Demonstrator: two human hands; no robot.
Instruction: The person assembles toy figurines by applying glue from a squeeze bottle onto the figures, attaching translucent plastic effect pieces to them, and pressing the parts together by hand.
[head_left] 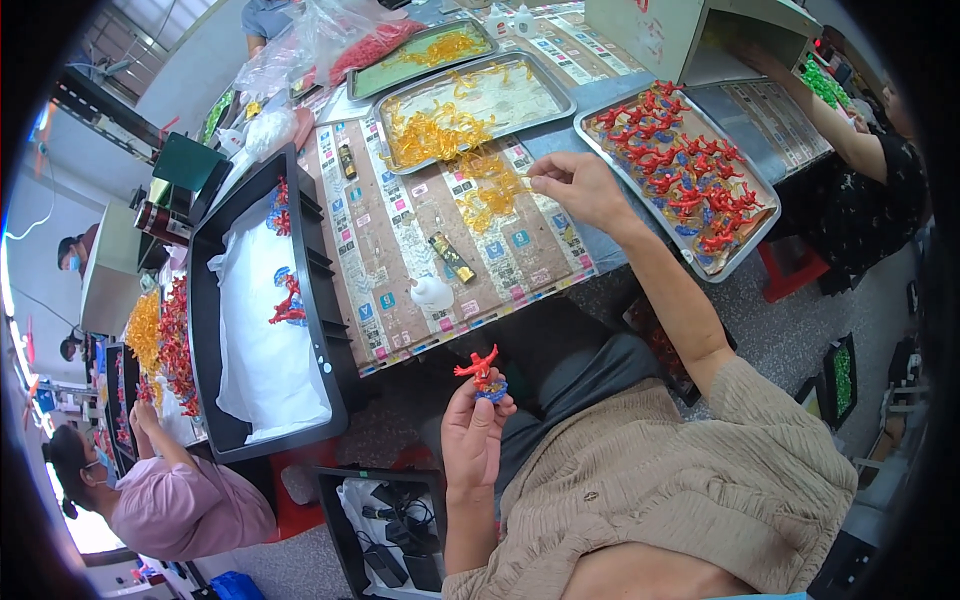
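My left hand (472, 430) is closed around a small red figurine (478, 364) with raised arms and a clear blue base, held upright just off the table's front edge. Over the table, my right hand (582, 190) has its thumb and fingertips pinched together; whatever they hold is too small to make out. Beside those fingertips, a loose pile of translucent yellow strip-like pieces (490, 195) lies on the patterned table (400, 235). More yellow pieces (430, 132) are heaped in a metal tray (550, 105) behind it.
At right, a metal tray (592, 135) carries several red figurines (680, 165). A black bin (335, 385) lined with white sheet (262, 350) holds a few more at left. Two small tubes (452, 258) and a white blob (432, 293) lie on the table. Co-workers (190, 500) sit left and right.
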